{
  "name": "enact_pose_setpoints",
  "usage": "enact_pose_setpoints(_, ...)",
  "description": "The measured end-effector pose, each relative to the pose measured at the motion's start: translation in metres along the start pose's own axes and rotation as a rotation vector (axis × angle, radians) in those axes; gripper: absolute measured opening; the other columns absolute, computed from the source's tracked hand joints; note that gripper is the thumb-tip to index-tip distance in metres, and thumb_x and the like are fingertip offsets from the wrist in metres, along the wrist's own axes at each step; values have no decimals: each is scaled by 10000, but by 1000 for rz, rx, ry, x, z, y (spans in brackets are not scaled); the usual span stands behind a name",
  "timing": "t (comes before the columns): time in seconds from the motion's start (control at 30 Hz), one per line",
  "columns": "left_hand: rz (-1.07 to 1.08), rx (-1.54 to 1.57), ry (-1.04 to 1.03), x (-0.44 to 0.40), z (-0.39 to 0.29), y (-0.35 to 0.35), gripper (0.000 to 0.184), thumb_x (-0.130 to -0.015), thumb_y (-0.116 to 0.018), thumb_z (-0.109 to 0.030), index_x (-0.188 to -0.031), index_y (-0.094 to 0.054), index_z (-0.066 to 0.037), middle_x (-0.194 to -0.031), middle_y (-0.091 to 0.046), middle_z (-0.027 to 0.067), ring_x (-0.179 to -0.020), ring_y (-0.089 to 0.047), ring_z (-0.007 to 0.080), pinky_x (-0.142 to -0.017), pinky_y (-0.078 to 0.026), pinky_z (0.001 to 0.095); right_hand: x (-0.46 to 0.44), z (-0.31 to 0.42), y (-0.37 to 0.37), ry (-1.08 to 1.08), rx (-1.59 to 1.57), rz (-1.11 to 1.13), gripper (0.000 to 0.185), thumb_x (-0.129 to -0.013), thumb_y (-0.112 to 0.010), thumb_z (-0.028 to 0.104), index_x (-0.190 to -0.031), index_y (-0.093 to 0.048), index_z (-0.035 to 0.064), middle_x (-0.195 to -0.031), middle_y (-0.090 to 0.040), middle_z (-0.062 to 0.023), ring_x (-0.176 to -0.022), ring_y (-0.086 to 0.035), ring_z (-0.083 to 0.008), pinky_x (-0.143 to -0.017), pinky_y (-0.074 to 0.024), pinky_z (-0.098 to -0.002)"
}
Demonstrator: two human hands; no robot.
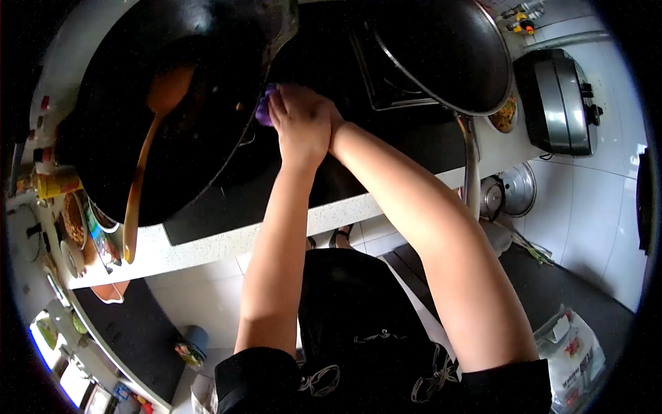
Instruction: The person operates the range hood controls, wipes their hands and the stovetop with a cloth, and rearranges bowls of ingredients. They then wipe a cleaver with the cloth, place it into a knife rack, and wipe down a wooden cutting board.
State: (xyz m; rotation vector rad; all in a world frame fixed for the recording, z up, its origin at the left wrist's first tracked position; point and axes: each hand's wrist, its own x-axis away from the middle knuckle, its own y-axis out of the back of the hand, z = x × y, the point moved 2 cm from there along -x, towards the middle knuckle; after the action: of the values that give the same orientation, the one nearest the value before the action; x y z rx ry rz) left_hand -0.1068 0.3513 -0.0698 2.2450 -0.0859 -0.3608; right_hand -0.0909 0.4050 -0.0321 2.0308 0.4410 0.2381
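Note:
My left hand and my right hand are pressed together over the dark stove top, next to the right rim of a big black wok. A bunched purple cloth sticks out at the left of my fingers. My left hand lies over my right and hides much of it, and both are closed around the cloth. Inside the wok rests a spatula with a brown blade, its handle reaching over the front rim. Most of the wok's inside is in deep shadow.
At the right back, a frying pan sits over the burner, its handle pointing toward me. Beyond it are a bowl of food and a silver-black cooker. Jars and packets crowd the left counter. A white plastic bag lies lower right.

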Motion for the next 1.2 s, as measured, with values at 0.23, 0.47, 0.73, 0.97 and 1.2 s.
enact_pose_setpoints(0.23,239,400,472,30,-29,91,698,-848,-488,-379,-1414,-335,0,-1395,-418,239,-1281,-424,376,-1049,-369,387,-5,31,9,-140,-483,215,479,-919,-420,255,-1366,-422,83,-1431,-394,-145,-1333,-354,-316,-1123,-252,-427)
enact_pose_setpoints(0.47,177,590,569,81,12,120,570,-855,-484,-329,-1340,-404,-39,-1309,-480,263,-1170,-493,431,-976,-418,437,14,109,23,-30,-394,245,454,-916,-423,264,-1338,-471,103,-1401,-447,-119,-1308,-388,-317,-1111,-260,-444)
enact_pose_setpoints(0.73,-18,310,448,126,28,140,675,-855,-530,-143,-1460,-252,-33,-1499,-244,239,-1407,-215,371,-1143,-221,411,7,158,27,-166,-1033,-72,346,-941,-394,275,-1187,-521,67,-1276,-500,-142,-1201,-446,-321,-1061,-347,-380)
enact_pose_setpoints(0.97,112,247,335,117,0,128,721,-802,-582,-228,-1431,-293,-26,-1412,-354,261,-1291,-375,425,-1061,-359,421,27,108,57,-205,-507,-124,436,-875,-484,247,-1221,-478,-18,-1246,-488,-212,-1202,-447,-353,-1049,-353,-422)
enact_pose_setpoints(1.2,150,152,446,103,50,167,480,-826,-594,-213,-1255,-486,-28,-1197,-529,232,-1121,-514,391,-955,-429,435,-21,176,42,-397,-1136,-73,380,-950,-397,308,-1216,-502,59,-1263,-497,-113,-1191,-441,-284,-1037,-343,-369)
